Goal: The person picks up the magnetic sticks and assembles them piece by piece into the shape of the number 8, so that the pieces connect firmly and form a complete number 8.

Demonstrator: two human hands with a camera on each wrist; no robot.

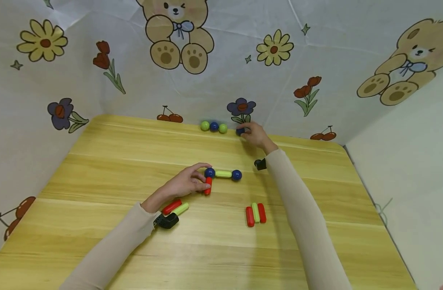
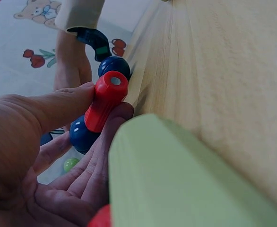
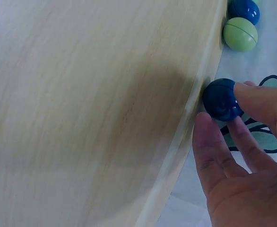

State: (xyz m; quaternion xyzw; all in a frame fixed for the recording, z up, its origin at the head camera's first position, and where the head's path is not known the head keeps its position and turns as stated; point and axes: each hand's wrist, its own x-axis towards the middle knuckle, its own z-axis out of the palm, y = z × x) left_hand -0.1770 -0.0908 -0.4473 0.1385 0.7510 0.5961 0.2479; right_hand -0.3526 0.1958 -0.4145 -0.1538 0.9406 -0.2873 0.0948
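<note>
My left hand [image 1: 186, 182] pinches a red magnetic rod [image 2: 106, 101] between thumb and fingers; a pale disc shows in its end. The rod joins a blue ball [image 1: 210, 172], from which a yellow-green rod [image 1: 223, 174] runs right to a second blue ball [image 1: 237, 175]. At the table's back edge, my right hand [image 1: 255, 135] has its thumb and fingertips around another blue ball [image 3: 220, 99]. Beside the left wrist lie a loose red rod [image 1: 172, 206] and a yellow-green rod [image 1: 181, 209], the latter large in the left wrist view.
Left of my right hand, a green ball [image 1: 205, 125], a blue ball [image 1: 214, 127] and another green ball [image 1: 223, 128] line the back edge. Two red rods [image 1: 250, 216] flank a yellow-green rod [image 1: 255, 212] on the wooden table [image 1: 207, 249]. A printed cloth [image 1: 127, 24] hangs behind.
</note>
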